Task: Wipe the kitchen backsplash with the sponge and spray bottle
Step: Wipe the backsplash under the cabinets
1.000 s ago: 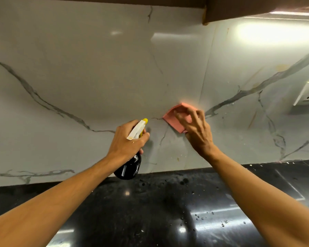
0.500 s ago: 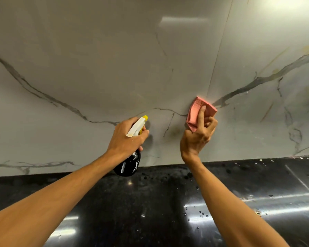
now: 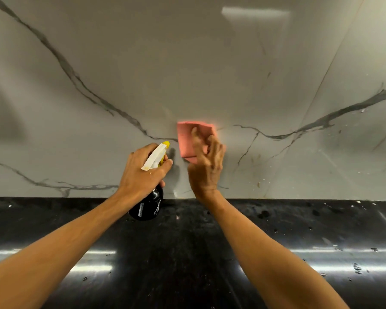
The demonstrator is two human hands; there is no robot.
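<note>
Two bare forearms reach forward over the black desk (image 3: 187,253), which is glossy, streaked with reflected light and dotted with droplets and pale specks. The left hand (image 3: 140,172) is curled round the neck of the bottle (image 3: 146,208), gripping it, with a finger across the front below the white spray head. The bottle's black body hangs below the hand, above the desk's back edge, and its yellow nozzle (image 3: 166,143) points at the wall. Just right of it, the right hand (image 3: 206,168) lies with fingers spread and nearly straight across the pink sponge (image 3: 185,139), pressing it flat to the backsplash (image 3: 187,63). Blur softens these fingers, and the thumb is hidden. The sponge sits low on the wall, near the nozzle but apart from it. Behind, the pale marble backsplash carries dark veins, with small spots on its right part.
</note>
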